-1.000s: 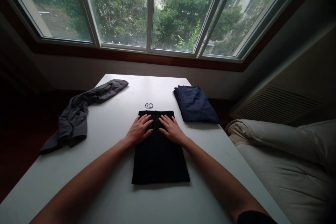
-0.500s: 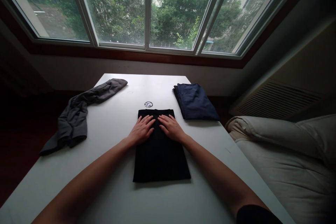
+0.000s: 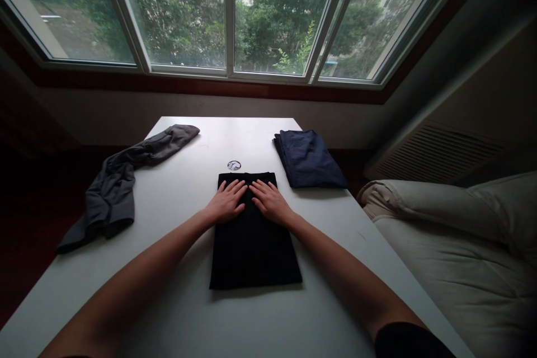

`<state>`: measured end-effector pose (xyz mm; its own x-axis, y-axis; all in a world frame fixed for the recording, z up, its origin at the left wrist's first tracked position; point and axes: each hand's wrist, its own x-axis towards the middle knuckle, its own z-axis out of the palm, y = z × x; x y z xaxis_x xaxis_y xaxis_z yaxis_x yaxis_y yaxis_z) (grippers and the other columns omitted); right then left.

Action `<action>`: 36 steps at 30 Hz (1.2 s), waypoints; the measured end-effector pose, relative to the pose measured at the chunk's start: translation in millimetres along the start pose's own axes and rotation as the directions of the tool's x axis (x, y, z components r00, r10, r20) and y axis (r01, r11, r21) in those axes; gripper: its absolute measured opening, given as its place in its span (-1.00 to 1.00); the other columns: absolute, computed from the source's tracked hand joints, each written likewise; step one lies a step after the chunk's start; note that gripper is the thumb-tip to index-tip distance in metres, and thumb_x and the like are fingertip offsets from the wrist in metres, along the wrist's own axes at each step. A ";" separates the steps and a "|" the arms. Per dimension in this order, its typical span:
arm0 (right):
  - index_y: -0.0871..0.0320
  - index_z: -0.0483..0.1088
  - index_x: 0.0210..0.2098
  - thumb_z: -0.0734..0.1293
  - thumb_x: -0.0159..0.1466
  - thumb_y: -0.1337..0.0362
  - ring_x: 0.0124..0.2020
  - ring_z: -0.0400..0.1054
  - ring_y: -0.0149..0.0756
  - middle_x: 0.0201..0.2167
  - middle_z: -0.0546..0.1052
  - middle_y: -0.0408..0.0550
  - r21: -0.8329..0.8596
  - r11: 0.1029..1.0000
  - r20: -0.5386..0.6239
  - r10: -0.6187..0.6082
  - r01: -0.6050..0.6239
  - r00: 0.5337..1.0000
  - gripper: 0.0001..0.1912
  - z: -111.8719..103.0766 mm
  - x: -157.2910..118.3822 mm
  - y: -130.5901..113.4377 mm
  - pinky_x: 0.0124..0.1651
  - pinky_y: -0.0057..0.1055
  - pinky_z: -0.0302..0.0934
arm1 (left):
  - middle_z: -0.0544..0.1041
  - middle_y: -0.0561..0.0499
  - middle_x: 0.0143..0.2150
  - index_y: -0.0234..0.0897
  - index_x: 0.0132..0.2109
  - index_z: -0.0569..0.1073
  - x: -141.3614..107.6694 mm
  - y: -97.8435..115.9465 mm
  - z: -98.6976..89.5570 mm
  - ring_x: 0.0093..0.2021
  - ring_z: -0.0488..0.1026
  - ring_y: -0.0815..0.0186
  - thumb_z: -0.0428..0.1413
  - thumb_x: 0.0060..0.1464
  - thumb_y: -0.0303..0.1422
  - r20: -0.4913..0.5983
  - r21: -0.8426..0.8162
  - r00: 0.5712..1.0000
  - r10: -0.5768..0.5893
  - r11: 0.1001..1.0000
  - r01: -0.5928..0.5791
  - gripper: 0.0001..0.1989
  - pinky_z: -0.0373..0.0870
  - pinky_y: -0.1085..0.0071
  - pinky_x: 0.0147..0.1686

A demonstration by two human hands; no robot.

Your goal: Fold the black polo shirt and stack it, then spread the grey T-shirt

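Note:
A black garment (image 3: 255,257), folded into a flat rectangle, lies on the white table (image 3: 188,302) in front of me. My left hand (image 3: 227,201) rests flat on its upper left part, fingers spread. On the upper right part lies my right hand (image 3: 271,201), palm down with the fingers stretched out. The fingertips of both hands come close together near the garment's far edge. What kind of garment it is I cannot tell. Just beyond that edge is a small round black-and-white disc (image 3: 234,165) on the tabletop.
Folded dark blue clothing (image 3: 312,159) sits at the table's right edge. A crumpled grey garment (image 3: 111,196) stretches along the left edge, partly hanging over it. To the right stands a beige sofa (image 3: 453,251). Behind the table is a window (image 3: 188,11).
The whole view has shifted slightly, so everything appears a little further left. Both hands stay flat on the black garment, the fingertips barely closer together.

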<state>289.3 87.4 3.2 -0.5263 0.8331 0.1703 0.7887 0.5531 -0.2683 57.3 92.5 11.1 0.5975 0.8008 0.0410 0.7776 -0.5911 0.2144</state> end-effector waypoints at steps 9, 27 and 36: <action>0.08 0.15 0.47 0.17 0.49 -0.01 0.55 -0.15 -0.03 0.51 0.07 0.08 -0.062 0.983 -0.010 0.175 -0.175 0.984 -0.36 -0.5 -0.8 14.1 0.52 0.09 -0.25 | 0.18 -0.08 0.51 -0.17 0.43 0.27 7.5 18.0 12.7 0.54 -0.02 0.06 -0.04 0.35 -0.10 -0.158 -0.038 0.985 -0.074 0.997 0.069 -0.41 -0.22 -0.08 0.51; 0.05 0.14 0.48 0.24 0.42 -0.19 0.54 -0.16 0.04 0.53 0.02 0.10 -0.019 0.990 0.008 0.142 -0.141 0.990 -0.23 -2.2 -6.9 18.1 0.52 0.10 -0.23 | -0.01 -0.02 0.58 -0.09 0.51 0.13 2.4 3.5 8.5 0.57 -0.13 0.04 -0.05 0.36 -0.02 -0.085 -0.047 0.981 -0.177 0.984 0.174 -0.32 -0.27 -0.13 0.50; 0.04 0.27 0.40 0.34 0.38 -0.10 0.53 -0.12 0.05 0.50 0.10 0.12 0.040 0.994 -0.031 0.103 -0.102 0.994 -0.30 -6.2 -8.8 16.8 0.50 0.13 -0.18 | 0.07 -0.01 0.56 -0.07 0.48 0.20 -0.2 -16.4 9.0 0.56 -0.11 0.02 -0.02 0.35 -0.05 -0.159 -0.056 0.964 -0.213 0.977 0.207 -0.37 -0.20 -0.15 0.48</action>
<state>309.1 89.4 3.1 -0.4322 0.8854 0.1708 0.8248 0.4647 -0.3221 46.2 101.2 -1.3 0.3788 0.9134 0.1487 0.8721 -0.4061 0.2730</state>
